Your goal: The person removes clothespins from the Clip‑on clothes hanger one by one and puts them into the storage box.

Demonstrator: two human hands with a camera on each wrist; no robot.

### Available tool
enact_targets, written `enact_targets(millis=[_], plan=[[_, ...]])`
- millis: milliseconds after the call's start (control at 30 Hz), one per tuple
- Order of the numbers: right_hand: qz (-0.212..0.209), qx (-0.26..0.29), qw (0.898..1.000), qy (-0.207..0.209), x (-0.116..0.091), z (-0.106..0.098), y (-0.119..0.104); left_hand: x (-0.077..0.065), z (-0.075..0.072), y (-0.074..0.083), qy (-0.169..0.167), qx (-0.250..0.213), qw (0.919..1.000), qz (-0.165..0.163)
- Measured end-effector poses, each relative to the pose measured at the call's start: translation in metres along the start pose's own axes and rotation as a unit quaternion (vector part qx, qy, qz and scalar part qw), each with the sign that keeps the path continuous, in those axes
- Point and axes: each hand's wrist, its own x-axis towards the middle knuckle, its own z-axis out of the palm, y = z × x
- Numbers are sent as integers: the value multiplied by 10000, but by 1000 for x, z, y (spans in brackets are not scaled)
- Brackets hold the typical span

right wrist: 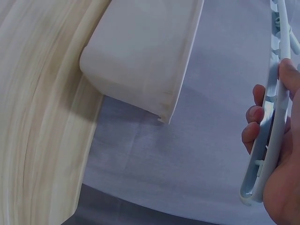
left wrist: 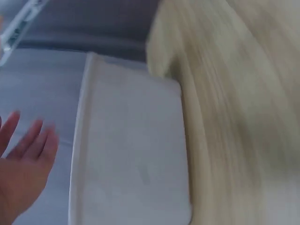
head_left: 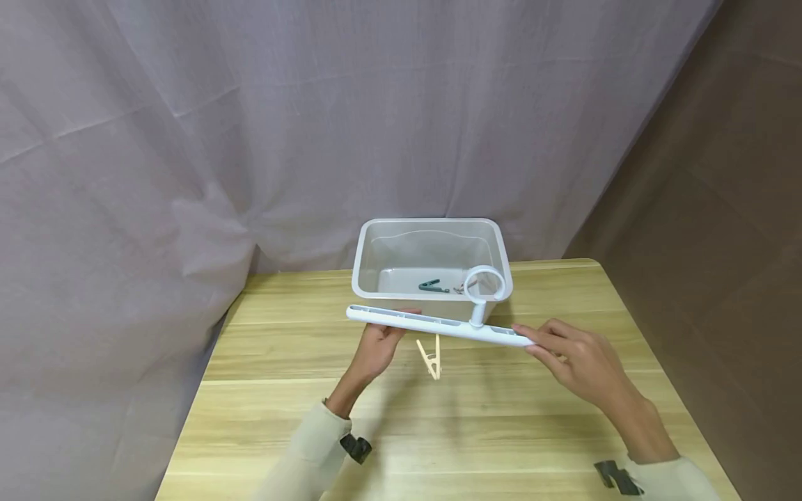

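A pale blue-white hanger bar point(head_left: 438, 327) with a ring-shaped hook point(head_left: 484, 278) is held over the table, sloping down to the right. My right hand point(head_left: 573, 355) grips its right end; the right wrist view shows the fingers and thumb around the hanger point(right wrist: 271, 126). Near the left half, my left hand point(head_left: 376, 351) is partly behind the bar. In the left wrist view that hand point(left wrist: 28, 164) has its fingers extended, with nothing in the palm. Just below the bar is a cream clothespin point(head_left: 432, 360), one leg meeting the bar's lower edge.
Behind the hanger stands a light grey plastic bin point(head_left: 432, 224) on the wooden table point(head_left: 282, 417). Inside lie a dark green clothespin point(head_left: 431, 286) and a small reddish-brown item point(head_left: 464, 288), partly hidden by the hook. A grey curtain point(head_left: 313, 139) hangs along the back.
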Motion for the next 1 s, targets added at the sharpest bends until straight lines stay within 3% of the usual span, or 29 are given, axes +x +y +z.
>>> enact_targets(millis=[67, 167, 300, 433, 567, 633, 767, 1000], plan=[[13, 10, 10000, -20, 1, 0, 0, -3, 4, 0, -376, -900, 9943, -425], [44, 12, 10000, -51, 1, -1, -1, -6, 11, -1, -809, -2000, 9729, -831], [43, 23, 10000, -49, 2, -1, -1, -9, 21, -2, -1210, -3215, 9327, -1098], [-28, 34, 10000, 54, 3, 0, -2, -12, 31, -2, -1624, -4182, 8871, -1083], [-65, 36, 9999, 124, 3, -1, -2, -17, 37, -2, -1962, -4818, 8462, -1157], [-62, 41, 9999, 129, 3, -1, -1, -20, 38, -2, -2097, -5005, 8313, -1198], [-33, 33, 10000, 86, 4, -2, -2, -25, 40, -1, -2371, -5179, 8136, -1169], [1, 48, 10000, 24, 4, -3, -2, -26, 41, -1, -2507, -5395, 7984, -936]])
